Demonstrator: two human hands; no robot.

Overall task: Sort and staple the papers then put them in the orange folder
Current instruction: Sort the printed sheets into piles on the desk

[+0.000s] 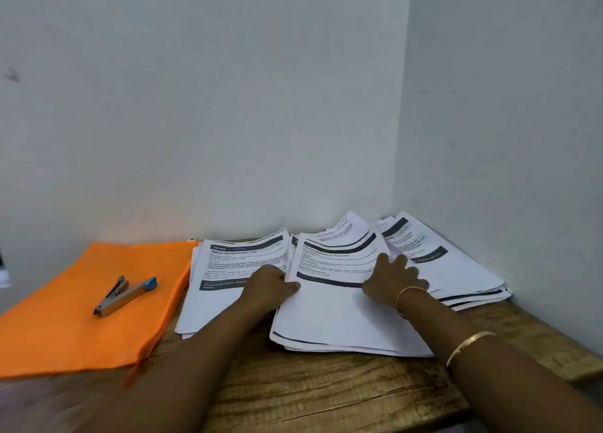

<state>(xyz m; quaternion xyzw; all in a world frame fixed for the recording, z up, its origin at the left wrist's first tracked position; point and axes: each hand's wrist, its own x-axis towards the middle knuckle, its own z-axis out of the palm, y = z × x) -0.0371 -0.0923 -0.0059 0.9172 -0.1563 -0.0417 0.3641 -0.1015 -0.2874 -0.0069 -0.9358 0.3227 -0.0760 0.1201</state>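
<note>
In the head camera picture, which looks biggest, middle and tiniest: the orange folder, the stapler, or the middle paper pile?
1. orange folder, biggest, but only by a bit, and its edge runs out of the picture.
2. middle paper pile, nearly as big.
3. stapler, clearly smallest.

We see free surface (326, 393) along the near edge. Papers (332, 315) pack the right corner, hemmed by two walls (228, 106). Left, stapler (125, 297) lies on folder (65, 328), open from above.
</note>
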